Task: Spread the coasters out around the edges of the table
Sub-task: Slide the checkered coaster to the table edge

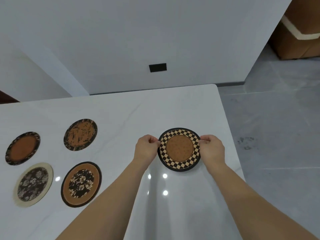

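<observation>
Both hands, left (147, 149) and right (212, 148), pinch the checkered coaster (179, 149) near the glossy white table's (173, 108) right edge; four coasters (80, 134) lie left. Grey floor (277, 118), white wall (138, 40).

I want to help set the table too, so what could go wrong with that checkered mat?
The round checkered cork coaster is pinched only at its rim by the left hand and right hand, so it could slip and drop. It is near the right edge of the glossy white table, so it might slide off. The four other round patterned coasters remain clustered at the left.
</observation>
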